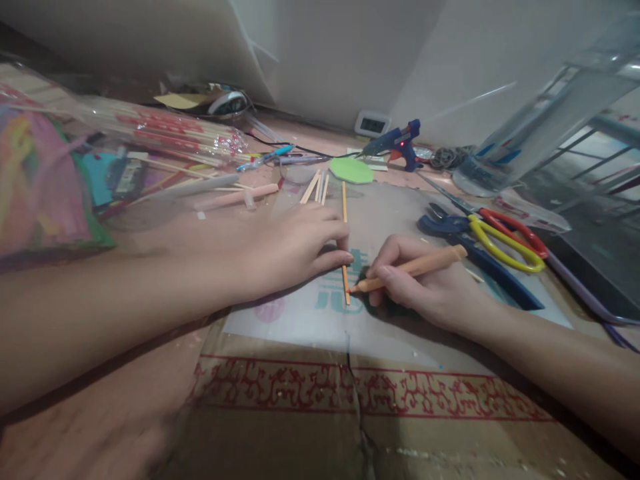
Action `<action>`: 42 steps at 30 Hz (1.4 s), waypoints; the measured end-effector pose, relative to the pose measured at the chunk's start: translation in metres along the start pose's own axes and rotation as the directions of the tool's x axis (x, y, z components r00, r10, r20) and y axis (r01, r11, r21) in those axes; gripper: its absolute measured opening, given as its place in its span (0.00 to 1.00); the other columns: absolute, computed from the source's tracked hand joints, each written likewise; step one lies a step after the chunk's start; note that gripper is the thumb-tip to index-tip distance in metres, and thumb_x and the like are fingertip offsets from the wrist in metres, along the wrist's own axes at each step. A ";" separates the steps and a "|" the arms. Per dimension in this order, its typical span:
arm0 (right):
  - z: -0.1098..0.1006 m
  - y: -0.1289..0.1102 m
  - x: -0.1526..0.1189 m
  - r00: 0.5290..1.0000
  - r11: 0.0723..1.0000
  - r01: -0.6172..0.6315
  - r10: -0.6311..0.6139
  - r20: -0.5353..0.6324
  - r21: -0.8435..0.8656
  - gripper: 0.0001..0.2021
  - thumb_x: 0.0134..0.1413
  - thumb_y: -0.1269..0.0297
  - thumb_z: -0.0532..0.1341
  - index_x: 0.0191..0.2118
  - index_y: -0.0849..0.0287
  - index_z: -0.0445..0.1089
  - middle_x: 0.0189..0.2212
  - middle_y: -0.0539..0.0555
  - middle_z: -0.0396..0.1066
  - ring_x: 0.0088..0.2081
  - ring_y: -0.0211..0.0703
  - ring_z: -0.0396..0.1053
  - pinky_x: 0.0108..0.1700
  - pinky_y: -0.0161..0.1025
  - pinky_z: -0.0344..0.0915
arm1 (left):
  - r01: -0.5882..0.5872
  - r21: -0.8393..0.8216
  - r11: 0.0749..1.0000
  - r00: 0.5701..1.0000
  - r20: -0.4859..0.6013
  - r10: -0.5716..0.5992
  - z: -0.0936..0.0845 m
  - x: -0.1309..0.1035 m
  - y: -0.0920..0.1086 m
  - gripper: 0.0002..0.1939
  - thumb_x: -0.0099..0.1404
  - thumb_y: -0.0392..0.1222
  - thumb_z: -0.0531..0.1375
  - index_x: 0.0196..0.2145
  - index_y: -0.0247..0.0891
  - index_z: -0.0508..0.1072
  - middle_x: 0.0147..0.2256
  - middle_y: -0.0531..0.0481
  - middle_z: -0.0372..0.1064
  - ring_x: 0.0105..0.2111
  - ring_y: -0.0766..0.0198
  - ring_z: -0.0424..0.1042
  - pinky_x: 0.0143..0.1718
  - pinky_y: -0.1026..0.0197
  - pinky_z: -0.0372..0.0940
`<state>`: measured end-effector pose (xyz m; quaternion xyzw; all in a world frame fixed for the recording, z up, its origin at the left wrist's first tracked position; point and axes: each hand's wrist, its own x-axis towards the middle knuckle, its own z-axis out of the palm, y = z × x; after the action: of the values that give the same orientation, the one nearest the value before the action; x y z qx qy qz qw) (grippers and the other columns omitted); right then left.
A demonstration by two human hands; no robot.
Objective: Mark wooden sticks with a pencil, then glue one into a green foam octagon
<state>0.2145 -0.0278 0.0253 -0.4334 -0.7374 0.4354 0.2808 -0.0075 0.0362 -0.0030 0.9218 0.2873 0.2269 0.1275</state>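
A thin orange stick [344, 200] lies lengthwise on a whitish sheet [280, 327] over cardboard. My left hand [313, 240] pinches the stick near its middle between thumb and fingers. In my right hand [423, 280] is an orange marker [430, 261], its tip touching the stick close to the near end. Beyond my left hand lie several short pale sticks [317, 187]. A green paper octagon [351, 170] rests past the stick's far end.
Blue pliers [493, 263] and scissors with red and yellow handles [505, 243] lie at right, near a clear bottle [500, 150]. A blue glue gun [397, 145] stands behind. Bagged skewers [165, 130] and a colourful bag [45, 187] fill the left.
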 end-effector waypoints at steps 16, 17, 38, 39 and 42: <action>-0.001 -0.003 0.000 0.996 0.999 -0.039 0.040 0.085 -0.010 0.10 0.64 0.62 0.61 0.30 0.56 0.66 0.22 0.52 0.77 0.24 0.39 0.73 0.26 0.34 0.68 | 0.012 -0.039 0.999 1.000 -0.003 -0.012 0.003 0.000 0.000 0.08 0.72 0.45 0.63 0.37 0.38 0.76 0.42 0.47 0.71 0.46 0.55 0.69 0.49 0.53 0.64; -0.001 -0.003 0.000 0.995 0.999 -0.047 0.047 0.084 -0.011 0.10 0.64 0.61 0.60 0.30 0.56 0.66 0.22 0.53 0.77 0.24 0.40 0.73 0.26 0.34 0.67 | 0.010 -0.047 0.999 1.000 -0.011 -0.011 0.003 0.000 0.000 0.09 0.72 0.46 0.63 0.37 0.39 0.76 0.42 0.47 0.71 0.46 0.55 0.69 0.49 0.53 0.64; 0.000 0.002 -0.001 0.990 0.993 -0.116 0.113 0.087 0.026 0.13 0.62 0.55 0.60 0.29 0.56 0.64 0.22 0.53 0.74 0.25 0.39 0.71 0.27 0.34 0.65 | -0.015 -0.035 0.999 1.000 -0.026 0.014 0.008 0.000 -0.002 0.10 0.72 0.46 0.63 0.37 0.38 0.77 0.42 0.46 0.73 0.47 0.54 0.70 0.51 0.51 0.65; 0.000 0.002 -0.001 0.990 0.993 -0.114 0.112 0.088 0.023 0.13 0.62 0.56 0.60 0.29 0.56 0.64 0.22 0.53 0.74 0.25 0.39 0.70 0.27 0.34 0.65 | -0.019 -0.033 0.999 0.999 -0.026 0.018 0.008 0.000 -0.002 0.10 0.73 0.46 0.62 0.37 0.38 0.77 0.43 0.45 0.73 0.47 0.54 0.70 0.51 0.50 0.65; -0.001 0.004 -0.001 0.994 0.994 -0.106 0.104 0.043 0.030 0.13 0.63 0.56 0.60 0.30 0.56 0.64 0.21 0.52 0.74 0.23 0.38 0.69 0.25 0.33 0.63 | -0.025 -0.033 0.999 0.999 -0.026 0.025 0.007 0.000 -0.002 0.11 0.74 0.47 0.61 0.37 0.39 0.79 0.44 0.46 0.74 0.48 0.54 0.71 0.52 0.51 0.65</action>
<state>0.2169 -0.0275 0.0223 -0.4580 -0.7122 0.4701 0.2491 -0.0050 0.0369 -0.0095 0.9201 0.2736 0.2450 0.1361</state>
